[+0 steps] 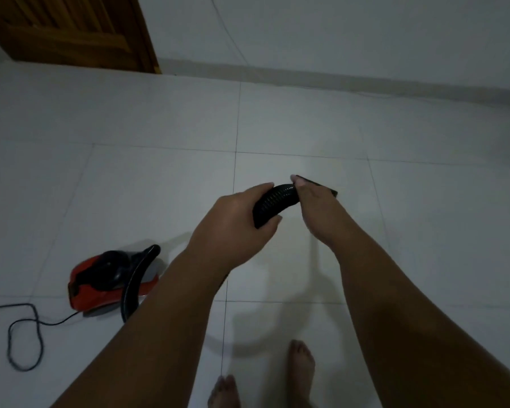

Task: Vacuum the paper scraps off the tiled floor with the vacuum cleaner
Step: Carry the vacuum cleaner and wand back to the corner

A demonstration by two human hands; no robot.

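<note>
A small red and black vacuum cleaner (109, 282) lies on the white tiled floor (147, 184) at the lower left. Its black ribbed hose (273, 203) curves up from the body and passes behind my left forearm. My left hand (233, 222) grips the hose near its end. My right hand (315, 207) is closed around the flat black nozzle (321, 186) at the hose's tip, which sticks out to the right past my fingers. Both hands are held above the floor. No paper scraps show on the tiles.
A black power cord (24, 334) loops on the floor to the left of the vacuum. A brown wooden door (71, 30) stands at the top left, with a white wall and skirting (365, 81) along the back. My bare feet (301, 366) are at the bottom centre.
</note>
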